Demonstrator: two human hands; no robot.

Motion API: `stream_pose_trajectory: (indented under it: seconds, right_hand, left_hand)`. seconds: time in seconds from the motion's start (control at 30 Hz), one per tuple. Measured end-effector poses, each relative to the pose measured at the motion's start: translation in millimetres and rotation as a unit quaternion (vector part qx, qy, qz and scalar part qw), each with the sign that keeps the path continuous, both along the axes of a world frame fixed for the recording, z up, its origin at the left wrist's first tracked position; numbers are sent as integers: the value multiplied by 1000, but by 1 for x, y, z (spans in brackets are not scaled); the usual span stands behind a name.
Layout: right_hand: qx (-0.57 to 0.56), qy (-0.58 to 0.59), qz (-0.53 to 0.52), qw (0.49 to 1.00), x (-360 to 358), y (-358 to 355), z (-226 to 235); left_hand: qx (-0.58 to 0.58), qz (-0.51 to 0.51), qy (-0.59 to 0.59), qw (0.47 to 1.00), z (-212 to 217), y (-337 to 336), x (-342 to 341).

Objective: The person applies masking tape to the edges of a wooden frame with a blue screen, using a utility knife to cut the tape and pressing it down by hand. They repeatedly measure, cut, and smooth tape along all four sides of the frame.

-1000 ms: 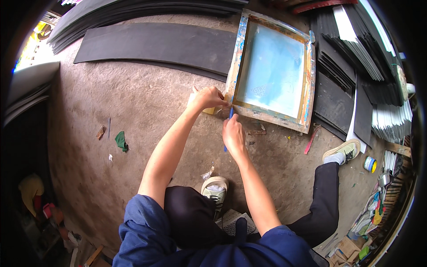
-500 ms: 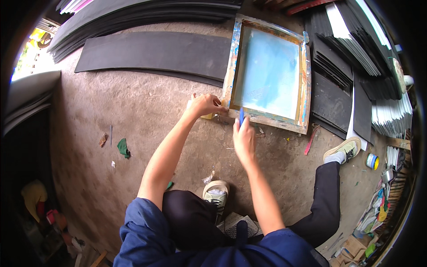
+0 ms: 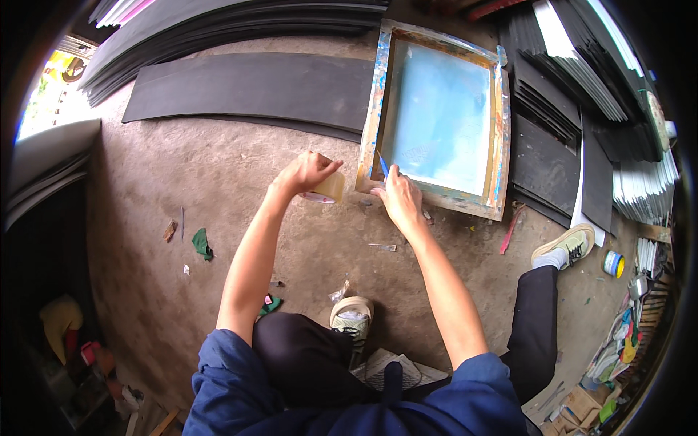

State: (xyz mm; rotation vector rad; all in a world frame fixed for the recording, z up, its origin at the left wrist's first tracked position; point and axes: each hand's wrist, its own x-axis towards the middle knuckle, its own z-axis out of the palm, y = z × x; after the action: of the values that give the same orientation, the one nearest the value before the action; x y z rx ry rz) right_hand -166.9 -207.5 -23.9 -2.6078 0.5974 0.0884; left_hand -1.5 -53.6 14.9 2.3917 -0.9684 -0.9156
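My left hand (image 3: 307,173) is closed around a roll of yellowish clear tape (image 3: 329,190), held over the floor just left of the wooden frame's near left corner. That paint-stained wooden screen-printing frame (image 3: 451,197) lies flat, with a pale blue mesh (image 3: 440,109) stretched inside it. Gripped in my right hand (image 3: 402,200) is a slim blue tool (image 3: 384,165) like a pen or craft knife; its exact kind is unclear. Its thin tip points up and to the left, over the frame's near left corner. My right fingers are at the near rail there.
A long black sheet (image 3: 247,87) lies left of the frame, with a stack of black sheets (image 3: 240,33) behind. More black and white sheets (image 3: 556,160) stand at the right. A paint tub (image 3: 613,264) sits beside my right shoe (image 3: 571,245). Green scrap (image 3: 202,243) litters the floor.
My left hand has moved left, away from the frame's corner, bringing the tape roll into fuller view. My right hand has shifted left along the near rail, and the blue tool now leans left.
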Motion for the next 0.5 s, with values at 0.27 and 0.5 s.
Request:
stream_pose_trajectory:
  seconds: [0.27, 0.5]
  right_hand:
    - [89, -51, -9, 995, 6, 29, 21]
    - [211, 21, -16, 977, 22, 102, -25]
  left_hand:
    - [-19, 1, -135, 991, 24, 56, 25]
    - [15, 21, -287, 958, -61, 69, -44]
